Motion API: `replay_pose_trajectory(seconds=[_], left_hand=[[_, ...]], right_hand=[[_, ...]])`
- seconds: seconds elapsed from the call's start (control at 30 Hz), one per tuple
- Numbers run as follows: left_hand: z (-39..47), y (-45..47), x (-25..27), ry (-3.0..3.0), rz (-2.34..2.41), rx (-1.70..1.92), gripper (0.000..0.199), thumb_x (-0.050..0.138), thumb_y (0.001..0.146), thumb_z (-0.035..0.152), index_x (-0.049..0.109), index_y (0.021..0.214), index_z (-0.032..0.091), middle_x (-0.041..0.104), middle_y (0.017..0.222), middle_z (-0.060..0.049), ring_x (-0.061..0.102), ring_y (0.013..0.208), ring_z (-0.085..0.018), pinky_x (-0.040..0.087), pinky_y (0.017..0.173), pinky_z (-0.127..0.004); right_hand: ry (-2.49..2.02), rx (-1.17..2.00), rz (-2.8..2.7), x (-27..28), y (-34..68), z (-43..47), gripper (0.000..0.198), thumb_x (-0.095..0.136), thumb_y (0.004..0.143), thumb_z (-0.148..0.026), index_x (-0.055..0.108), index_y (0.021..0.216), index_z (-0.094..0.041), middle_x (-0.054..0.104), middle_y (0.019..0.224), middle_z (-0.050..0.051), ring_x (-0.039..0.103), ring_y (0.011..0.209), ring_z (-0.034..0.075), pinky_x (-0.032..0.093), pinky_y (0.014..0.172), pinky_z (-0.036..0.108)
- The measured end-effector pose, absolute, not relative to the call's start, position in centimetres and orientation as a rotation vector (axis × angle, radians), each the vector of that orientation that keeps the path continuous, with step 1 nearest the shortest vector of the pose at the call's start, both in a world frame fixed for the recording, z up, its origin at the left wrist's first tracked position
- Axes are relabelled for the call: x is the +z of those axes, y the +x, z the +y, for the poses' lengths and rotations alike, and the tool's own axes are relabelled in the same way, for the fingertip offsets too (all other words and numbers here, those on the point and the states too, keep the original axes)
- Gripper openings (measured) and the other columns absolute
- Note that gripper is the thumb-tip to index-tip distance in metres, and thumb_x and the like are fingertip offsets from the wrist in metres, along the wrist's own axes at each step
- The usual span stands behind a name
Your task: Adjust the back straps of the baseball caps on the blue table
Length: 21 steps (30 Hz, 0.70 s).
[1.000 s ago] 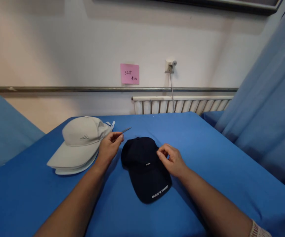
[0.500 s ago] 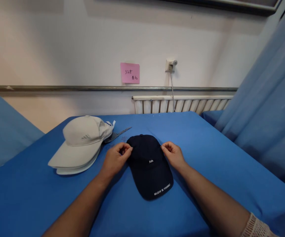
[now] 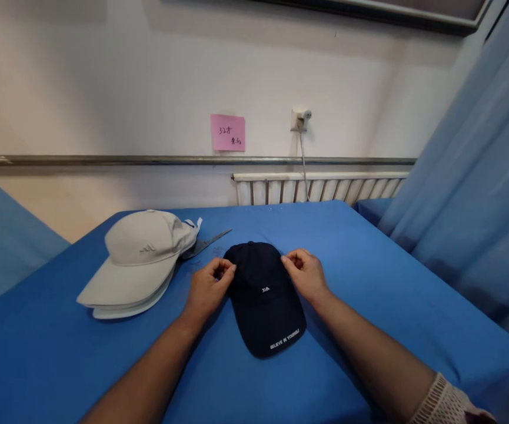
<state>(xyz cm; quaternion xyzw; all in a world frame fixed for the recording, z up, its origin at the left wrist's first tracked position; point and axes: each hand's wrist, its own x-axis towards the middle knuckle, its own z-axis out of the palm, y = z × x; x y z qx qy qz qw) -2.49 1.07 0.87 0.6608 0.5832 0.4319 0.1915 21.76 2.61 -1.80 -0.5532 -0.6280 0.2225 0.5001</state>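
Observation:
A dark navy baseball cap (image 3: 260, 306) lies on the blue-covered table, its brim toward me. It has a small white logo on the front and white lettering along the brim edge. My left hand (image 3: 210, 288) pinches the left side of its crown between thumb and fingers. At the right side of the crown, my right hand (image 3: 306, 272) also has thumb and fingers pinched on the fabric. To the left sits a stack of light-coloured caps (image 3: 142, 241), the top one with a striped logo and its brim pointing toward the lower left.
A dark strap-like piece (image 3: 208, 241) sticks out behind the stacked caps. The blue cloth (image 3: 338, 241) covers the table, with a radiator (image 3: 325, 187) and wall behind it. Blue curtains (image 3: 470, 176) hang at the right, and another at the left.
The view has shifted slightly. My right hand sits a little higher along the crown's edge, while my left hand stays at its side. The navy cap lies much as before.

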Motion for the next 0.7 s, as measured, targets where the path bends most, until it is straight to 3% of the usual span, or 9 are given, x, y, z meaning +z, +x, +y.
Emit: replay_pose_trajectory(seconds=[0.17,0.3,0.4,0.7], left_hand=[[1.2,-2.5,0.4,1.862,1.622,1.222,0.021,0.059,0.082,0.040,0.064,0.078,0.020,0.063,0.068,0.002,0.058,0.064,-0.015,0.043,0.062,-0.026],[1.1,-2.5,0.4,1.872,1.615,1.215,0.021,0.059,0.083,0.039,0.064,0.079,0.020,0.063,0.069,0.002,0.058,0.064,-0.015,0.043,0.061,-0.026],[1.1,-2.6,0.5,1.873,1.613,1.221,0.021,0.059,0.083,0.039,0.065,0.078,0.019,0.063,0.069,0.002,0.057,0.064,-0.015,0.043,0.062,-0.026],[1.4,-2.3,0.3,1.751,1.582,1.231,0.025,0.061,0.081,0.043,0.063,0.074,0.019,0.060,0.067,0.002,0.053,0.062,-0.014,0.041,0.060,-0.025]], right_hand=[[-1.636,0.513,-1.782,1.5,19.8,1.5,0.038,0.066,0.076,-0.059,0.064,0.069,-0.021,0.065,0.065,0.002,0.055,0.060,0.017,0.033,0.057,0.029],[-1.731,0.546,-1.820,1.8,18.7,2.4,0.026,0.069,0.077,-0.043,0.062,0.063,-0.022,0.064,0.062,0.002,0.053,0.057,0.016,0.029,0.056,0.030],[-1.649,0.701,-1.711,1.1,18.7,3.2,0.020,0.066,0.078,-0.032,0.061,0.062,-0.022,0.063,0.059,0.000,0.051,0.054,0.014,0.030,0.054,0.028],[-1.242,0.874,-1.300,-0.4,19.0,4.4,0.034,0.063,0.076,-0.049,0.056,0.061,-0.019,0.053,0.054,-0.004,0.044,0.051,0.011,0.034,0.052,0.024]])
